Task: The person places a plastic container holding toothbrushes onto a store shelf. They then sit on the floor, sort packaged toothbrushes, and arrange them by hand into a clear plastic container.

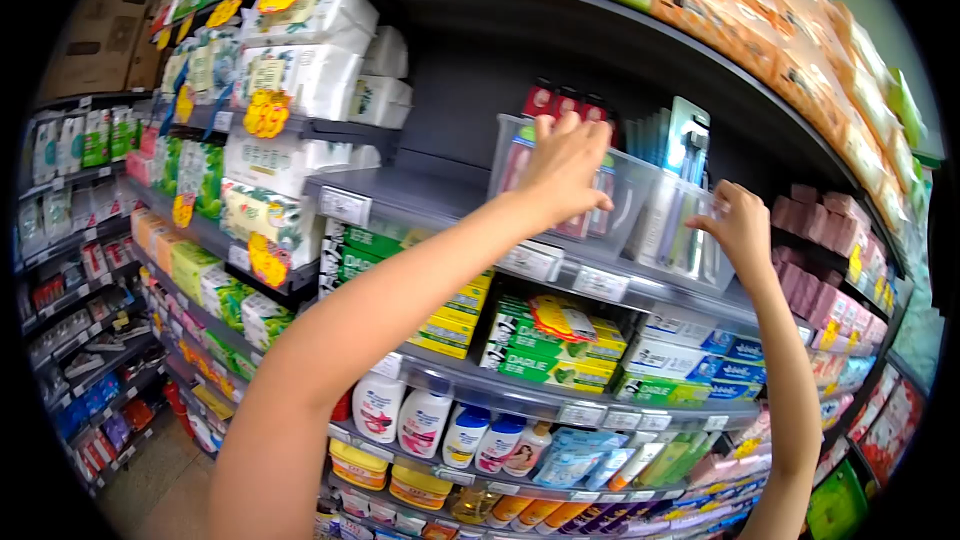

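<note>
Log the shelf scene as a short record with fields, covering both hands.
left hand: left hand over the upright packs in a clear plastic container; grip unclear
right hand: right hand at the container section's right end; grip unclear
support: dark shelf
below: DARLIE boxes, then bottles
left side: white packs
above: orange packs
</note>
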The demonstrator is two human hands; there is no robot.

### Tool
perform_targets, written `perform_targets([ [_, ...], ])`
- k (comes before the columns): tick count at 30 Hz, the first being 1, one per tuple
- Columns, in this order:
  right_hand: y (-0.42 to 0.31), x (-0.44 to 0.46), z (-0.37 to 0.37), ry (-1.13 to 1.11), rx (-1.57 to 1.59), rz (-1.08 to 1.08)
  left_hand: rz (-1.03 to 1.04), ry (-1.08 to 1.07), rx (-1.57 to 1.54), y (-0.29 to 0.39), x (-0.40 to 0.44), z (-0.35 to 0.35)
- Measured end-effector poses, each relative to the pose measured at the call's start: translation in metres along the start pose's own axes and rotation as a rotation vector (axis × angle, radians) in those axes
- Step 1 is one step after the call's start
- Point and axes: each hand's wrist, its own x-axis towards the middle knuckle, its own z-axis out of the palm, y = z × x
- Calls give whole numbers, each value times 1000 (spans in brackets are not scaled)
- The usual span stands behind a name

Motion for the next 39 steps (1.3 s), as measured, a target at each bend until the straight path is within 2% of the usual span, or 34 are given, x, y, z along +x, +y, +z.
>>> perform_targets([
  [8, 9, 0, 6, 29, -8, -10, -19, -42, -30, 0, 0, 0],
  [15, 8, -3, 1, -44, -5, 117, -23, -59, 0, 5, 2, -1],
  [32, 27, -12, 3, -5, 17, 71, -30, -88, -6, 13, 4, 4],
  [36, 27, -12, 3, 9, 25, 74, -81, -157, 45, 18, 6, 0],
  [39, 27, -12, 4, 10, 29, 86, -18, -80, 43, 14, 5, 4],
])
